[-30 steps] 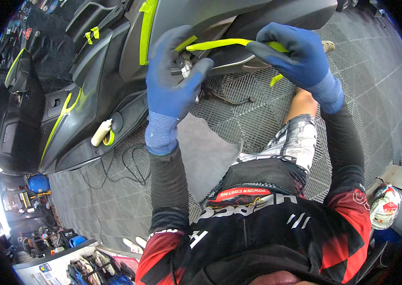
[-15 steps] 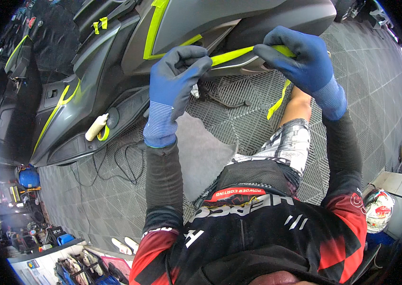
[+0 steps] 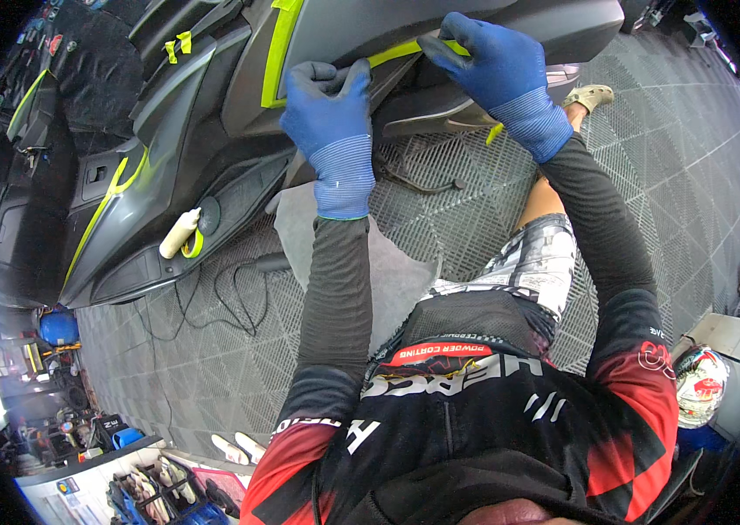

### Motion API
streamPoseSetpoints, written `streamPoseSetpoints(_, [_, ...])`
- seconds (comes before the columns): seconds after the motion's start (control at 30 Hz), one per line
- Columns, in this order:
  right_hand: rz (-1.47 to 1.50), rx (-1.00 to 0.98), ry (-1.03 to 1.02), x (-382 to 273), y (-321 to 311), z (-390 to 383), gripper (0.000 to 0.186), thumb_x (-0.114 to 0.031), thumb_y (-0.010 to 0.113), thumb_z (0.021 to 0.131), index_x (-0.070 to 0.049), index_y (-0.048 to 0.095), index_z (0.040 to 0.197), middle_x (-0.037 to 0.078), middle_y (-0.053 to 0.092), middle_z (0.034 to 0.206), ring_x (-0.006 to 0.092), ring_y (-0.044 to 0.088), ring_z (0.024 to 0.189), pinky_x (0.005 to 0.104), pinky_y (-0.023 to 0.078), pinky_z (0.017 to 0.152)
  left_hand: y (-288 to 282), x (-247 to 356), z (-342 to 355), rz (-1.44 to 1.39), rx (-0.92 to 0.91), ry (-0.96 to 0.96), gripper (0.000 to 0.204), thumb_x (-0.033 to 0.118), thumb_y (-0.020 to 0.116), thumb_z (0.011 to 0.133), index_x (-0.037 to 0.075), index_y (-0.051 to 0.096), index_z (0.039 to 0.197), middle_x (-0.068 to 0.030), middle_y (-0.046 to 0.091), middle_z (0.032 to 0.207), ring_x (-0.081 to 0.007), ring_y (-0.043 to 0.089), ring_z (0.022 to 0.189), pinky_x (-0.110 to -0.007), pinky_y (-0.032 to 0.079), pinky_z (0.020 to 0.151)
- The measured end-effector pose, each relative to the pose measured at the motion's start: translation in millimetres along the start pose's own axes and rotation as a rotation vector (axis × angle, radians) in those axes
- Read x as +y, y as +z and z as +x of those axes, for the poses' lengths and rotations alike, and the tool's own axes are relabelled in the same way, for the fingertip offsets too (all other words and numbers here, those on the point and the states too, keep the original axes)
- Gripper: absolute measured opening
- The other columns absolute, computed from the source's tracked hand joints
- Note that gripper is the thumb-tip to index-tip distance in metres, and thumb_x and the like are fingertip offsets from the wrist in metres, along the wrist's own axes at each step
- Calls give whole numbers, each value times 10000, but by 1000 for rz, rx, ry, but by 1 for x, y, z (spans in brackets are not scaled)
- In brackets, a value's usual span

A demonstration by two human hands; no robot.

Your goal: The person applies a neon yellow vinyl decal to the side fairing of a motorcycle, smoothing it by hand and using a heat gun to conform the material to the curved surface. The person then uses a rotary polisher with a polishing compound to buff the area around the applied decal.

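Neon yellow-green flat tape strip: it lay between two gloved hands at upper centre, over the lower part of dark grey matte vehicle bodywork.

Surroundings: grey ribbed floor tiles, lost at the sides in the dark lens rim. The bodywork filled the upper left and was cut off by the top edge. A light grey, irregular-edged soft sheet was partly covered by the left forearm.

Right hand, blue knit glove with dark coated fingers: thumb and forefinger were pinched narrowly on the strip. Left hand, matching glove: fingertips were drawn together on the strip's other stretch, its end hidden.

An applied neon yellow-green band edged the panel, its lower corner running out of sight behind the left hand. A cream plastic bottle rested on the footboard, beside a yellow-green tape roll.

The strip's long axis ran slantwise, rising from left fingertips to right. A short yellow-green tail showed below the right hand; its join to the strip was hidden. Contact between strip and panel could not be told.
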State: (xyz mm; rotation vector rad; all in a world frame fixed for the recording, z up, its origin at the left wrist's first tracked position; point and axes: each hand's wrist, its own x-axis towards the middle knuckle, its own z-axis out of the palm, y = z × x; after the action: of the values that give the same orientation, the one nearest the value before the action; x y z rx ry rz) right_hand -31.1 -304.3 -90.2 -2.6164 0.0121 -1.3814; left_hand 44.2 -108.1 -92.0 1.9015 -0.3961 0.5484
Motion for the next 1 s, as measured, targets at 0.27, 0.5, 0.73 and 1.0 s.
streamPoseSetpoints(0.27, [87, 56, -8, -14, -20, 13, 328, -344, 727, 921, -117, 539, 777, 99, 573, 621, 304, 624, 559, 418, 473, 509, -1, 15, -7, 84, 46, 66, 309, 160, 851, 826, 17, 586, 895, -128, 707, 730, -154, 684, 588, -318, 559, 555])
streamPoseSetpoints(0.5, [16, 41, -5, -12, -16, 13, 339, -373, 712, 926, -120, 541, 779, 85, 576, 617, 297, 621, 553, 417, 470, 499, -1, 10, -7, 17, 66, -9, 371, 280, 913, 761, 18, 664, 841, -96, 709, 762, -181, 643, 673, -344, 544, 688])
streamPoseSetpoints(0.73, [-9, 76, -43, -13, -14, 13, 335, -363, 719, 918, -121, 540, 770, 83, 576, 617, 296, 624, 554, 422, 477, 502, 2, -4, -4, 129, 96, 120, 355, 256, 899, 791, 24, 634, 838, -93, 689, 722, -161, 635, 596, -333, 528, 592])
streamPoseSetpoints(1.0, [-29, 113, -78, -12, -10, 12, 335, -358, 721, 913, -122, 542, 756, 86, 574, 616, 298, 628, 558, 426, 481, 503, -3, -13, 0, 127, 34, -35, 370, 287, 907, 783, 13, 663, 829, -82, 661, 643, -163, 633, 560, -348, 527, 575])
